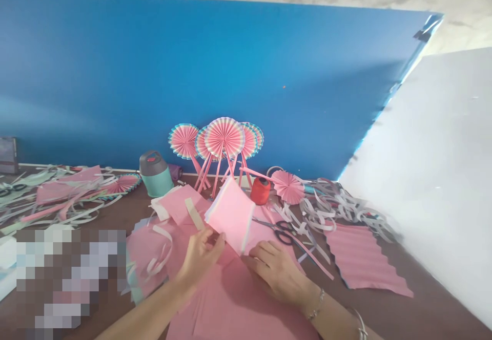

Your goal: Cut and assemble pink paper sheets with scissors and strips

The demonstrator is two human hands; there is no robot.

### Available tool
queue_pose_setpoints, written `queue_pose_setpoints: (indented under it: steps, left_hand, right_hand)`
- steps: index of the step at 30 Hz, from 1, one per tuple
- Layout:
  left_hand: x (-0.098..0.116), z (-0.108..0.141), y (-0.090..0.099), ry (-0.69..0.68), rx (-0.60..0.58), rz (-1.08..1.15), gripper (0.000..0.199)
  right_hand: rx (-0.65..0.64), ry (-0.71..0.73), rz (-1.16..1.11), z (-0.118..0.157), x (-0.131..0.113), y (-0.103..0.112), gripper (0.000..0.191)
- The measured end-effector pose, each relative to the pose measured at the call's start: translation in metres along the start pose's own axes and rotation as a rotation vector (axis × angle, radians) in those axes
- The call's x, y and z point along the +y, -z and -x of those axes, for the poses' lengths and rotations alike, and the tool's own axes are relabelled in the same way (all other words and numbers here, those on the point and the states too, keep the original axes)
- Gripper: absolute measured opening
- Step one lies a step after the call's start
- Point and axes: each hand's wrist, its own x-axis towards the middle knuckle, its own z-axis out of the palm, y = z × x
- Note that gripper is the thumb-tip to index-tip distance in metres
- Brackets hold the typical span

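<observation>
A pink sheet of paper (232,217) with pale strips along its edges stands tilted up between my two hands. My left hand (202,253) pinches its lower left edge, thumb and fingers close together. At the sheet's lower corner, the bent fingers of my right hand (274,271) grip the edge, though the thumb is hidden. Larger pink sheets (234,304) lie flat beneath both hands. Just beyond my right hand are black-handled scissors (284,232) and a red spool of thread (260,191). A pale strip of paper (195,213) lies beyond my left hand.
Finished pink paper fans (225,137) lean against the blue partition (230,58). A teal jar with a grey lid (157,176) stands left of them. Paper strips (346,209) clutter the right, near a pleated pink sheet (367,258); more scraps (73,191) cover the left.
</observation>
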Motion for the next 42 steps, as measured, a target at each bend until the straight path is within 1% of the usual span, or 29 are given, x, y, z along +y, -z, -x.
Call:
queue_pose_setpoints:
  steps: [3,5,6,8,10,12,14,16,18,20,25,26,28,30,32,35,36,38,40,42]
  left_hand:
    - [0.001,0.001,0.010,-0.037,0.195,-0.140,0.025]
    - [0.000,0.000,0.019,-0.121,0.297,-0.298,0.024]
    - [0.000,-0.001,0.022,-0.200,0.326,-0.384,0.023]
    - [-0.001,-0.003,0.027,-0.438,0.350,-0.524,0.017]
    - [0.001,-0.003,0.027,-0.684,0.351,-0.622,0.014]
    - [0.002,-0.002,0.022,-0.846,0.324,-0.685,0.016]
    - [0.001,0.001,0.015,-0.916,0.253,-0.729,0.019]
    - [-0.001,0.003,0.009,-0.953,0.176,-0.759,0.021]
    - [-0.005,0.005,0.005,-0.968,0.123,-0.786,0.021]
    - [-0.009,0.005,0.005,-0.966,0.096,-0.798,0.021]
    - [-0.008,0.004,0.008,-0.953,0.067,-0.814,0.022]
    - [-0.007,0.005,0.008,-0.952,0.039,-0.823,0.021]
    - [-0.007,0.006,0.007,-0.927,-0.047,-0.859,0.020]
    - [-0.008,0.007,0.005,-0.857,-0.162,-0.904,0.021]
    - [-0.011,0.007,0.004,-0.756,-0.271,-0.938,0.022]
    - [-0.013,0.005,0.005,-0.605,-0.384,-0.959,0.021]
    - [-0.013,0.005,0.005,-0.567,-0.405,-0.961,0.020]
    - [-0.012,0.004,0.007,-0.516,-0.437,-0.967,0.021]
    - [-0.010,0.003,0.007,-0.488,-0.462,-0.976,0.023]
    - [-0.008,0.003,0.008,-0.469,-0.481,-0.975,0.024]
  right_hand:
    - [0.020,-0.040,-0.050,0.000,0.001,0.001,0.028]
    - [0.062,-0.066,-0.074,0.001,0.002,0.003,0.029]
    - [0.099,-0.079,-0.079,0.001,0.001,0.004,0.029]
    - [0.216,-0.097,-0.062,0.003,0.001,0.006,0.028]
    - [0.357,-0.100,-0.032,0.005,0.000,0.007,0.023]
    - [0.449,-0.115,-0.003,0.005,-0.001,0.008,0.021]
    - [0.437,-0.149,0.019,0.005,-0.001,0.008,0.023]
    - [0.370,-0.160,0.032,0.004,-0.001,0.007,0.024]
    - [0.311,-0.144,0.022,0.003,-0.001,0.007,0.019]
    - [0.285,-0.139,0.014,0.003,-0.001,0.007,0.016]
    - [0.306,-0.187,0.052,0.003,0.003,0.006,0.015]
    - [0.293,-0.196,0.061,0.003,0.005,0.006,0.015]
    - [0.224,-0.227,0.085,0.004,0.009,0.003,0.016]
    - [0.103,-0.268,0.110,0.008,0.014,-0.001,0.016]
    - [-0.043,-0.302,0.113,0.011,0.019,-0.004,0.014]
    - [-0.216,-0.357,0.081,0.014,0.022,-0.004,0.010]
    - [-0.246,-0.375,0.066,0.014,0.021,-0.003,0.011]
    - [-0.261,-0.396,0.040,0.013,0.018,0.000,0.014]
    - [-0.256,-0.378,0.027,0.011,0.016,0.001,0.015]
    - [-0.252,-0.343,0.030,0.010,0.014,0.000,0.009]
